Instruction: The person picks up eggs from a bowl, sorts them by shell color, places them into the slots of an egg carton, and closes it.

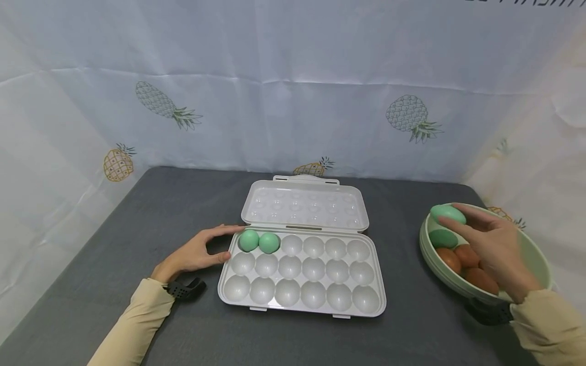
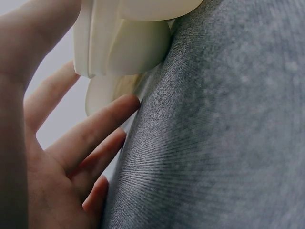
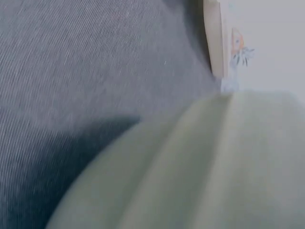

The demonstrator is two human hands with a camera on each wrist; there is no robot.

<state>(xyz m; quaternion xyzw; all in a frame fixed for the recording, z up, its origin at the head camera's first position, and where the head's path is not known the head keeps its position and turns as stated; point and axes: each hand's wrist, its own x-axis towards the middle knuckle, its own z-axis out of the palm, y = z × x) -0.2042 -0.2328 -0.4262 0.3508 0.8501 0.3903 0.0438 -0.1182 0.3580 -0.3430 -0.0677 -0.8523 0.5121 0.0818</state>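
In the head view, my right hand (image 1: 499, 249) pinches a green egg (image 1: 447, 215) between thumb and fingers, over the left rim of a pale green bowl (image 1: 533, 254). Inside that bowl lie another green egg (image 1: 442, 238) and several brown eggs (image 1: 481, 280), partly covered by the hand. My left hand (image 1: 197, 251) rests at the left edge of a white egg tray (image 1: 302, 308), thumb and fingers spread and touching its side. Two green eggs (image 1: 249, 240) sit side by side in the back-left cups. The right wrist view shows the bowl's outer wall (image 3: 190, 167) but no hand.
Behind the cups, the tray's hinged lid (image 1: 304, 206) lies folded back on the dark grey tabletop (image 1: 192, 325). A white curtain with pineapple prints (image 1: 407, 113) hangs along the back and sides. The bowl stands at the table's right side.
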